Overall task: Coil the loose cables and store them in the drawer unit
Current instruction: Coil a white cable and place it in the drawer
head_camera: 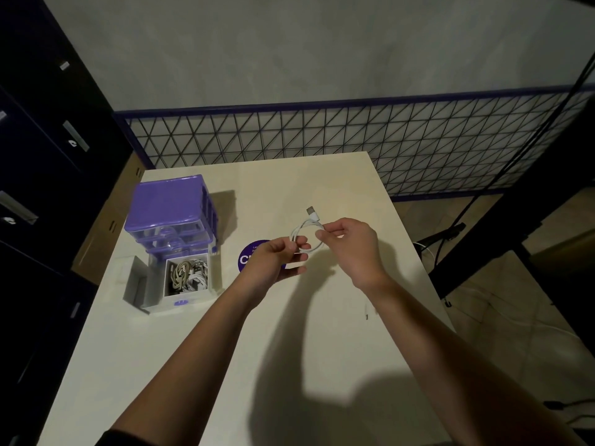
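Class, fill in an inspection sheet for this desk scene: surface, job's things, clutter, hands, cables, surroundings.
Surface: pale table, crossed by arm shadows.
Job's things: purple drawer unit at the left; its bottom drawer pulled open, holding coiled cables.
Clutter: round purple sticker partly under the left hand; grey open box beside the drawer.
Hands: left hand and right hand both pinch the white cable above the table.
Cables: white cable looped into a coil, USB plug pointing up.
Surroundings: wire mesh panel behind; dark cabinet at left.
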{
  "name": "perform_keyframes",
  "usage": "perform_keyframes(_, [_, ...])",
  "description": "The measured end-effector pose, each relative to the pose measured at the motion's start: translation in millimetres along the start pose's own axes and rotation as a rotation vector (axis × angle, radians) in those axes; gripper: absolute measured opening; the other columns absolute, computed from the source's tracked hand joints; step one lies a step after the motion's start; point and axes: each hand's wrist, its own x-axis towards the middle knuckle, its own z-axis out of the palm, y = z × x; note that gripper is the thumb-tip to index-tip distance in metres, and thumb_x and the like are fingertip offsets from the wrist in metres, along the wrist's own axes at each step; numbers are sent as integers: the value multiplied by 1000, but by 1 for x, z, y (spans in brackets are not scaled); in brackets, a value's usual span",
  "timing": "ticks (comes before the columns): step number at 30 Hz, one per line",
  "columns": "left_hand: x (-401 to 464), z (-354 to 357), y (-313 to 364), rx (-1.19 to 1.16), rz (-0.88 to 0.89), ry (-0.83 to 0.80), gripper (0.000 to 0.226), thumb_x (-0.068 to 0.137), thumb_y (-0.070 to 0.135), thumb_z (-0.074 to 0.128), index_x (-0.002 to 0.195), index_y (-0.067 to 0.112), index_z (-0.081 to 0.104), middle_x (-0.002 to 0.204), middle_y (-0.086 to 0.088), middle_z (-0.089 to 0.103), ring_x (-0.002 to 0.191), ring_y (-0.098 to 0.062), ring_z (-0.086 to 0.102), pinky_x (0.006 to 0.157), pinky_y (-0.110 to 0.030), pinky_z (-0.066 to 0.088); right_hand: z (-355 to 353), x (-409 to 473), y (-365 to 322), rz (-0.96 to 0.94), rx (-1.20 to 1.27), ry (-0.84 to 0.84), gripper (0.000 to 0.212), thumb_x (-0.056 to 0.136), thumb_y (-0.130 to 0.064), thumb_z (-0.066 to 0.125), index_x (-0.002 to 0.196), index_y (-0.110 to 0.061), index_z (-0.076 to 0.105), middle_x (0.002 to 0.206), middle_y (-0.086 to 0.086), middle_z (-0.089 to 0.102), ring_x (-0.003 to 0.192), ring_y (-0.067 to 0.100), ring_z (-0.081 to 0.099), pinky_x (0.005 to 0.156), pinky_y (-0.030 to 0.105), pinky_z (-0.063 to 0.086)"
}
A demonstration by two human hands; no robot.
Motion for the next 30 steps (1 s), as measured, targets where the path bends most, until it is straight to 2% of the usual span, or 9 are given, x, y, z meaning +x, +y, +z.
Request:
perform_keyframes(4, [0, -3, 11, 103, -67, -56, 26, 94, 24, 59, 115, 14, 68, 111, 1, 72, 102, -13, 66, 89, -29, 54, 0, -3, 0, -10, -78, 3, 4, 83, -20, 71, 86, -17, 71, 72, -18, 59, 66, -6, 55, 55, 4, 37])
perform_keyframes(9, [5, -2, 19, 285, -24, -28, 41, 83, 59, 63, 105, 26, 75, 103, 4, 74, 90, -9, 62, 92, -29, 45, 4, -9, -5, -105, -216, -33, 8, 84, -19, 69, 91, -16, 73, 84, -6, 70, 74, 8, 61, 63, 17, 42])
perform_keyframes(11, [7, -1, 17, 295, 12, -3, 33, 85, 49, 65, 102, 23, 76, 99, 7, 74, 92, -7, 64, 91, -25, 45, 5, -10, -7, -133, -278, -53, 8, 84, -21, 68, 90, -17, 73, 89, -3, 72, 79, 14, 65, 69, 24, 48])
perform_keyframes(14, [5, -2, 19, 242, 31, -26, 20, 89, 30, 67, 94, 12, 76, 79, 3, 70, 75, -8, 61, 83, -23, 47, 3, -11, -7, -141, -292, -84, 8, 82, -29, 71, 84, -22, 73, 85, -5, 72, 79, 13, 65, 73, 29, 53])
perform_keyframes(19, [4, -9, 24, 275, 5, -21, 23, 86, 25, 71, 64, 20, 72, 69, -7, 64, 73, -23, 54, 80, -35, 43, -3, -7, -8, -95, -160, -196, 11, 78, -21, 77, 87, -16, 77, 82, -4, 71, 70, 6, 60, 63, 20, 44])
perform_keyframes(23, [5, -14, 25, 256, -24, -22, 20, 86, 24, 71, 68, 17, 72, 73, -12, 65, 74, -25, 60, 84, -40, 48, -9, -2, -9, -131, -141, -321, 17, 81, -18, 75, 98, -15, 77, 87, -4, 72, 63, -5, 55, 59, 8, 38])
perform_keyframes(25, [6, -17, 23, 228, -36, -3, 18, 86, 24, 72, 71, 15, 71, 74, -11, 64, 73, -25, 61, 84, -41, 50, -14, 0, -6, -150, -144, -384, 20, 83, -18, 73, 103, -17, 75, 88, -6, 71, 58, -2, 50, 59, 6, 37])
perform_keyframes(28, [7, -22, 19, 160, -46, 38, 15, 87, 20, 70, 75, 12, 69, 76, -9, 65, 69, -22, 63, 81, -38, 52, -23, 4, 1, -199, -174, -398, 21, 86, -17, 69, 106, -18, 74, 94, -4, 71, 73, 10, 51, 65, 9, 37])
perform_keyframes(30, [7, -23, 18, 62, -68, 57, 13, 88, 16, 68, 78, 9, 72, 80, -9, 65, 70, -20, 63, 74, -32, 56, -25, 7, 7, -251, -247, -389, 19, 90, -19, 66, 107, -19, 74, 96, -1, 71, 86, 14, 57, 77, 16, 41])
